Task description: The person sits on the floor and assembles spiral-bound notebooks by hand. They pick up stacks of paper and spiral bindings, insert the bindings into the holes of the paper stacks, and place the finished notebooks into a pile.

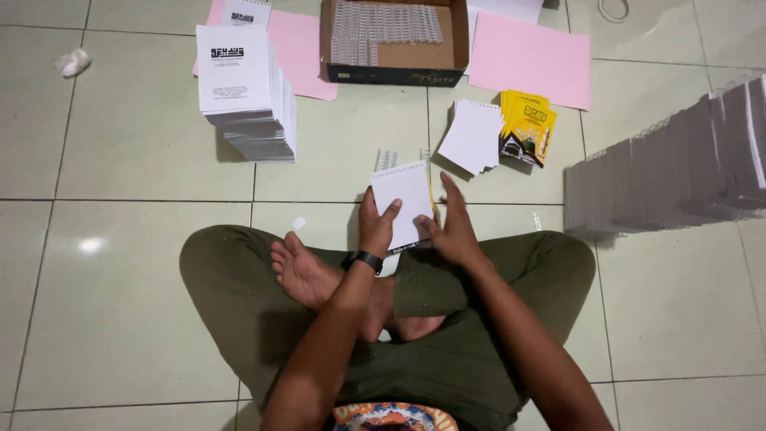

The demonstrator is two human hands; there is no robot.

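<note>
At 9 o'clock the left hand (375, 227) pinches the small white booklet (403, 203), held centre above the crossed legs; at 3 o'clock the right hand (453, 227), fingers loosely spread, steadies its edge. Such a light grip risks pages slipping askew.

Bare floor tiles (120, 263) lie open at the left and lower right of the frame. Ahead, the printed sheet stack (243, 88), cardboard box (395, 73), yellow covers (527, 128) and the long booklet row (678, 168) at right hem the middle.
</note>
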